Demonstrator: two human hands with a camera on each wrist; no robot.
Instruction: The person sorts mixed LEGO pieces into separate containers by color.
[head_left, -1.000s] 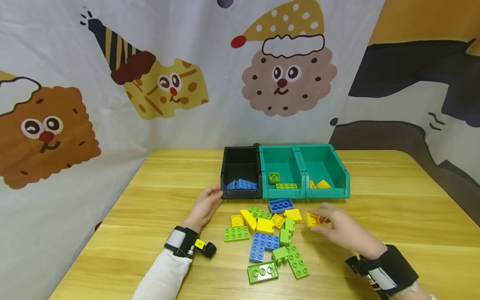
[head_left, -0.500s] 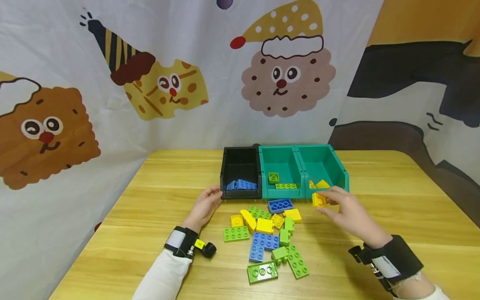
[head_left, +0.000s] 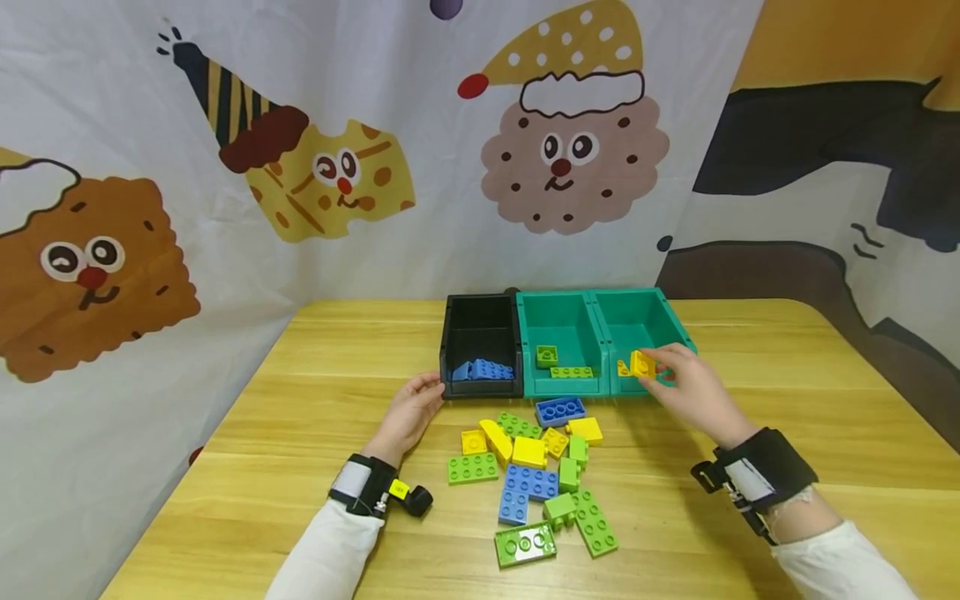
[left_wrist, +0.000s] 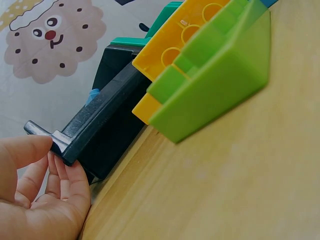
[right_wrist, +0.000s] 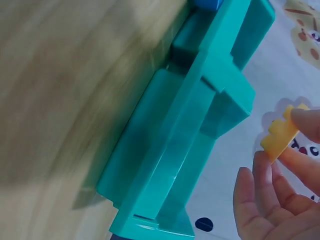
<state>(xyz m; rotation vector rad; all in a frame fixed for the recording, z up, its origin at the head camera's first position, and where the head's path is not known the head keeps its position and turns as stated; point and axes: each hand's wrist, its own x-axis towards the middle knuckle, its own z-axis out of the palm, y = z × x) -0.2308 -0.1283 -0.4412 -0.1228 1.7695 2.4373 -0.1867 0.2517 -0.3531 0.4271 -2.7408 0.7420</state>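
My right hand (head_left: 693,390) pinches a yellow toy brick (head_left: 641,364) between thumb and fingers, above the front of the right teal bin (head_left: 645,321). In the right wrist view this brick (right_wrist: 280,136) shows its studs, held apart from the bin's rim. My left hand (head_left: 408,412) grips the front left corner of the black bin (head_left: 444,367), thumb on the lip and fingertips against the side, as the left wrist view shows. Blue bricks (head_left: 492,369) lie in the black bin, green bricks (head_left: 572,372) in the middle teal bin (head_left: 564,317). A small yellow piece (head_left: 622,369) lies in the right one.
Loose bricks in several colours spread over the wooden table (head_left: 300,467) in front of the bins, including a blue one (head_left: 561,411), a yellow one (head_left: 530,452) and a long green one (head_left: 595,525). A printed cloth (head_left: 442,192) hangs behind the table.
My right hand has lifted the yellow brick off the table and carried it forward over the right teal bin. My left hand has stayed at the black bin.
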